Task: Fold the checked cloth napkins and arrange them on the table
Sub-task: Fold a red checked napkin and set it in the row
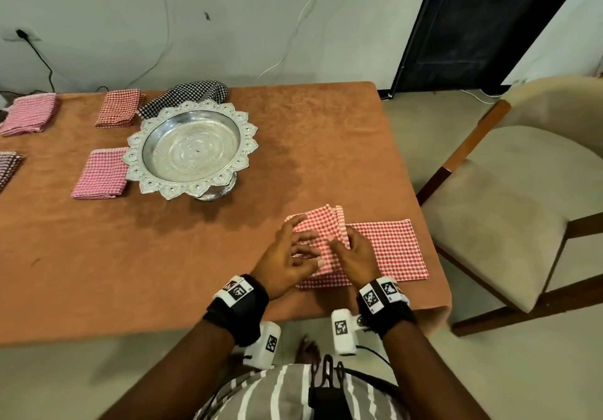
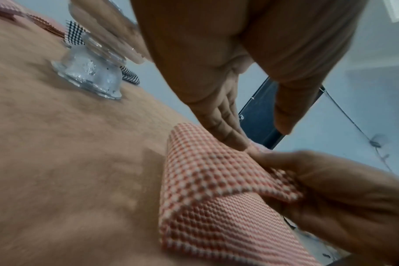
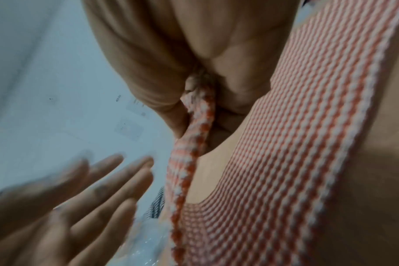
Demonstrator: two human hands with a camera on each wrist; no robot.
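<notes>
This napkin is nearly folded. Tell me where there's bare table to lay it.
Free: the wide brown stretch between the silver tray and the red checked napkin, and the near-left tabletop. Crowded: the far-left, where folded napkins lie beside the tray.

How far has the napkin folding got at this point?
Done: four folded napkins lie at the left, such as the pink napkin beside the silver tray. In hand: the right hand pinches a fold of the red napkin; the left hand lies spread on it. Left: finishing it, and the black checked cloth bunched behind the tray.
</notes>
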